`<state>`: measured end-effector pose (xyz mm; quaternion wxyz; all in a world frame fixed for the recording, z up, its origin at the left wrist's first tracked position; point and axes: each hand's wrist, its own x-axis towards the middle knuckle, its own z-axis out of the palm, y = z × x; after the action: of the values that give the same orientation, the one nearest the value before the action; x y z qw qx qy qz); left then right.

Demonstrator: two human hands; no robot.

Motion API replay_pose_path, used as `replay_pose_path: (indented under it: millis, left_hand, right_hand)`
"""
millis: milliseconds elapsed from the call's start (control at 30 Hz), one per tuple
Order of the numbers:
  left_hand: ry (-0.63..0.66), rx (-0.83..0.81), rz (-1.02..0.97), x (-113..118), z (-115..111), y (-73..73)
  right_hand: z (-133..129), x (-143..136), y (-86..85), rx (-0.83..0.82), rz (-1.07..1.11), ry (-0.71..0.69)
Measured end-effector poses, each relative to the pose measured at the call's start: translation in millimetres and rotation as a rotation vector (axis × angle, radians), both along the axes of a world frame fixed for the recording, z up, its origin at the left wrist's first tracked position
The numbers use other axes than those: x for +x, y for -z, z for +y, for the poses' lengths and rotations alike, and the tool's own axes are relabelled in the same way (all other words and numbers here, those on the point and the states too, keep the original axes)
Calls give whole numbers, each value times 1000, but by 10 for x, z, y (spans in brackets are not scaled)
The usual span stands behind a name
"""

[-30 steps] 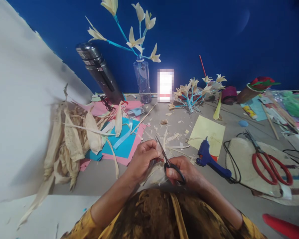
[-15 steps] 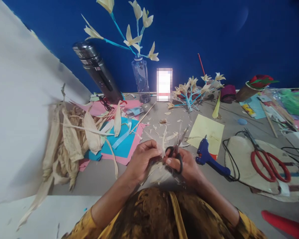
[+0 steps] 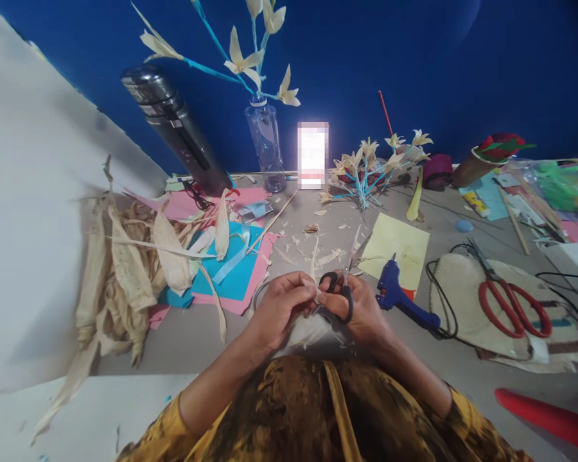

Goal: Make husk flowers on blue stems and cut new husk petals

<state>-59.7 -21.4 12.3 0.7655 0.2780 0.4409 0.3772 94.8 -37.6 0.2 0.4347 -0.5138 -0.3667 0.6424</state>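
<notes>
My left hand (image 3: 285,304) is closed in a pinch on a small pale piece of dried corn husk (image 3: 318,292). Its fingertips meet those of my right hand (image 3: 362,304), which is wrapped round black-handled scissors (image 3: 348,303). The blades point up and away from me, clear of the husk. Both thumbs press at the small piece, and the fingers hide most of it. Below the hands lies more pale husk (image 3: 309,330), partly covered by them. Thin husk scraps (image 3: 332,258) are scattered on the table just beyond.
Dried husks (image 3: 125,276) are heaped at left beside blue paper (image 3: 243,282). A blue glue gun (image 3: 399,298) and red-handled scissors (image 3: 510,301) lie at right. Behind stand a dark flask (image 3: 178,128), a plastic bottle (image 3: 266,147) with husk flowers, and several more husk flowers (image 3: 366,170).
My hands have come closer together, with the fingertips now meeting at the husk piece. The scissors have turned slightly more upright in my right hand. The whole view has shifted a little.
</notes>
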Motion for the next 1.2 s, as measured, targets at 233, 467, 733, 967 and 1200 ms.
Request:
replay_pose_path:
  millis: [233,467,733,967,1200]
  left_hand:
    - [-87,-44,-32,63,14,42]
    - [39,-286,-258,27,6,98]
    - [-39,-266,-287,59,13,94]
    - [-80,-85,-174,116,-8,80]
    - [-57,13,-60,69,-40,17]
  right_hand:
    - [-11,-17,29,47,-10,41]
    - [-32,-4,138,18,158,10]
    - [-34,56,196,82,137,48]
    - [-7,25,184,63,15,90]
    - [8,7,136,33,98,162]
